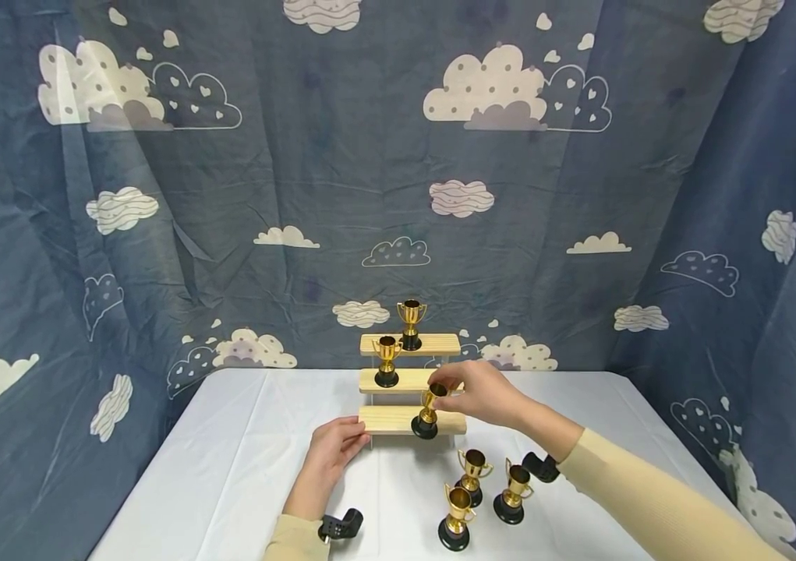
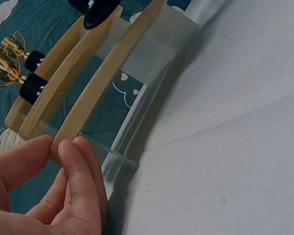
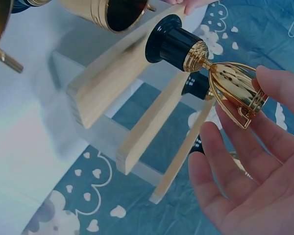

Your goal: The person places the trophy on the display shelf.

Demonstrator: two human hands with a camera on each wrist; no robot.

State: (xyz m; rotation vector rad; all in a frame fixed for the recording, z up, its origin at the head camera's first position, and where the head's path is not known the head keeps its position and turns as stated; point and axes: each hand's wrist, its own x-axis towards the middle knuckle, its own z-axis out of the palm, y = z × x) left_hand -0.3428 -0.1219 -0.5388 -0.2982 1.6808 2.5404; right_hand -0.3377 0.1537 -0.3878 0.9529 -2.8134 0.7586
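Note:
My right hand [image 1: 485,393] pinches a small gold trophy cup [image 1: 425,425] by its upper part, between thumb and fingers. The cup's black base is close over the bottom step of a wooden three-step display stand [image 1: 390,421], right of its middle. At the step's left end, my left hand [image 1: 333,450] grips the board between thumb and fingers, as the left wrist view [image 2: 63,152] shows. A second trophy cup [image 1: 387,362] stands on the middle step, toward the left. On the top step a third trophy cup [image 1: 411,323] stands near the centre.
Three more trophy cups stand on the white-covered table [image 1: 250,467] in front of the stand: a rear one [image 1: 473,463], a right one [image 1: 515,491] and a front one [image 1: 458,510]. Clear side panels [image 2: 174,41] support the steps. A cloud-patterned curtain [image 1: 341,171] hangs behind.

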